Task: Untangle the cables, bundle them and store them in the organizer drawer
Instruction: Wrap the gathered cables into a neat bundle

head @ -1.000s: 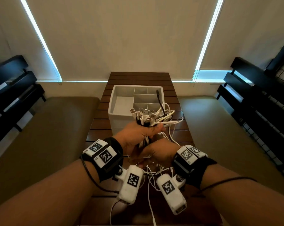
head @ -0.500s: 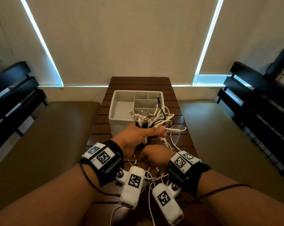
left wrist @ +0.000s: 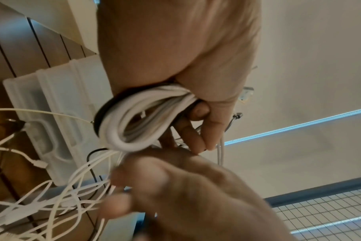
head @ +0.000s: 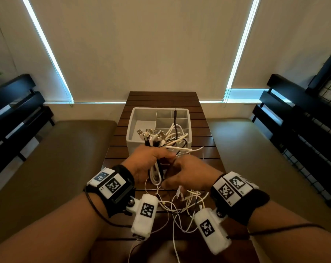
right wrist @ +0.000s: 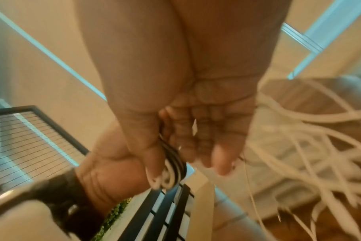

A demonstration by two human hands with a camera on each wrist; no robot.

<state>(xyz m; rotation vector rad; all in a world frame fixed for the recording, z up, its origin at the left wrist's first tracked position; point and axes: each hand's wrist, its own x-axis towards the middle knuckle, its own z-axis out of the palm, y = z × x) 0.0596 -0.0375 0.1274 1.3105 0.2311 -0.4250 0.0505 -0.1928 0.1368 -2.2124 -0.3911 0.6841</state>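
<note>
Left hand [head: 147, 164] grips the folded cable bundle [left wrist: 134, 114] above the slatted table's [head: 208, 149] middle, before the organizer drawer [head: 134, 130]; right hand [head: 187, 175] pinches limp, light, snag-prone loose strands [head: 181, 204], best gathered at the fold

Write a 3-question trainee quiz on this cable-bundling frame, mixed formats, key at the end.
1. True or false: the left hand grips the folded cable bundle.
2. Where is the organizer? A) on the slatted table B) on the bench C) on the person's lap
3. Fill in: the loose cable ends hang below the right hand and are mostly ____ in colour.

Key: 1 true; 2 A; 3 white.
</note>
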